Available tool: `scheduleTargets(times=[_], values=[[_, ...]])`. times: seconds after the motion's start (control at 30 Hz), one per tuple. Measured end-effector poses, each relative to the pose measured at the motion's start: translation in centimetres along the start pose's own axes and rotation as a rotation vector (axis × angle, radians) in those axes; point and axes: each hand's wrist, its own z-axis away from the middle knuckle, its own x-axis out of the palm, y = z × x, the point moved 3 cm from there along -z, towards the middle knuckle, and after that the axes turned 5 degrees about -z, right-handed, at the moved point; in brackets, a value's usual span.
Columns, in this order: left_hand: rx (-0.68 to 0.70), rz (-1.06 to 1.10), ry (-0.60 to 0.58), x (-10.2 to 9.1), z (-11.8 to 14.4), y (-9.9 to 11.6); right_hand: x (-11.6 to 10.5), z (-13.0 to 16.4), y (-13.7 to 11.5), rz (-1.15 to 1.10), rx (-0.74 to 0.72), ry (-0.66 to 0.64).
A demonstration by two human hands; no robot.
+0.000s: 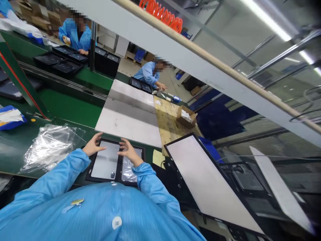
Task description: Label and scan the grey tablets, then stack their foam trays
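Note:
A silver tablet [105, 160] lies back up in the left compartment of a black tray [89, 174], its camera bump at the lower right. The right compartment holds another tablet [127, 172] under shiny clear plastic. My left hand [94, 145] is at the upper left of the silver tablet, thumb and fingers apart. Over the divider and the second tablet, my right hand [128, 151] has its fingers spread and curved toward the silver tablet. Neither hand is closed around anything; whether the fingertips touch the tablet I cannot tell.
Clear plastic bags [51, 147] lie heaped to the left, near a blue bin [11, 117]. A white board [130, 115] spans the bench ahead. On the right stand a large framed panel [208, 180] and a small cardboard box [186, 116]. Two co-workers in blue sit farther off beside black trays.

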Motion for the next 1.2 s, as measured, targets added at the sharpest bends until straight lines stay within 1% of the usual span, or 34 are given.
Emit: scheduleTargets(times=[0.1, 0.17, 0.23, 0.3, 0.37, 0.4, 0.47, 0.53, 0.57, 0.6, 0.63, 0.67, 0.7, 0.73, 0.77, 0.83, 0.9, 0.93, 0.97, 1.03, 1.1, 1.17, 1.2], values=[[0.073, 0.03, 0.019, 2.0, -0.1, 3.2, 0.8, -0.6, -2.9, -0.186, -0.106, -0.061], [0.111, 0.113, 0.036, 3.1, -0.8, 5.1, 1.3, -1.4, -4.5, -0.211, -0.144, -0.081], [0.112, 0.169, 0.053, 3.7, -1.2, 6.0, 2.0, -1.8, -5.1, -0.216, -0.136, -0.085], [0.088, 0.214, 0.08, 3.7, -0.9, 5.6, 2.8, -1.7, -4.7, -0.238, -0.079, -0.076], [0.022, 0.284, 0.096, 3.3, -0.1, 4.4, 3.6, -1.1, -4.1, -0.257, -0.024, -0.052], [-0.026, 0.323, 0.102, 3.0, 0.4, 3.6, 4.0, -0.7, -4.1, -0.263, -0.029, -0.05], [-0.128, 0.381, 0.13, 2.4, 1.2, 2.3, 4.8, -0.4, -5.2, -0.27, -0.12, -0.092], [-0.192, 0.392, 0.172, 2.0, 1.6, 1.9, 5.0, -0.8, -7.2, -0.264, -0.276, -0.116], [-0.201, 0.384, 0.193, 1.9, 1.7, 2.0, 4.7, -1.3, -8.3, -0.244, -0.345, -0.07], [-0.201, 0.37, 0.202, 1.9, 1.7, 2.3, 4.3, -2.0, -9.1, -0.203, -0.386, 0.026], [-0.192, 0.352, 0.204, 2.0, 1.7, 2.7, 3.8, -2.6, -9.6, -0.138, -0.385, 0.15], [-0.179, 0.332, 0.207, 2.1, 1.7, 3.1, 3.4, -3.3, -9.6, -0.058, -0.339, 0.259], [-0.173, 0.311, 0.213, 2.2, 1.8, 3.5, 3.2, -3.9, -9.2, 0.017, -0.266, 0.322], [-0.184, 0.294, 0.217, 2.2, 2.0, 3.7, 3.3, -4.5, -8.6, 0.07, -0.181, 0.324], [-0.21, 0.28, 0.214, 2.2, 2.3, 3.8, 3.7, -4.9, -7.7, 0.08, -0.121, 0.279], [-0.282, 0.28, 0.182, 1.9, 3.2, 3.7, 4.6, -5.4, -6.0, 0.0, -0.071, 0.205], [-0.328, 0.314, 0.151, 1.2, 4.5, 3.3, 5.3, -5.4, -4.4, -0.103, -0.039, 0.239], [-0.336, 0.329, 0.154, 0.7, 5.2, 3.0, 5.6, -5.3, -3.8, -0.132, -0.011, 0.26], [-0.341, 0.334, 0.169, 0.0, 5.9, 2.8, 5.9, -5.1, -3.2, -0.15, 0.003, 0.257], [-0.36, 0.296, 0.195, -1.3, 7.1, 2.2, 6.4, -4.7, -2.5, -0.183, -0.043, 0.229], [-0.366, 0.225, 0.221, -2.8, 8.0, 1.8, 6.5, -4.4, -2.0, -0.189, -0.102, 0.276], [-0.363, 0.164, 0.258, -4.1, 8.6, 1.4, 6.1, -4.2, -1.3, -0.159, -0.086, 0.351], [-0.367, 0.144, 0.279, -4.7, 8.9, 1.2, 5.9, -4.2, -1.1, -0.13, -0.06, 0.355]])
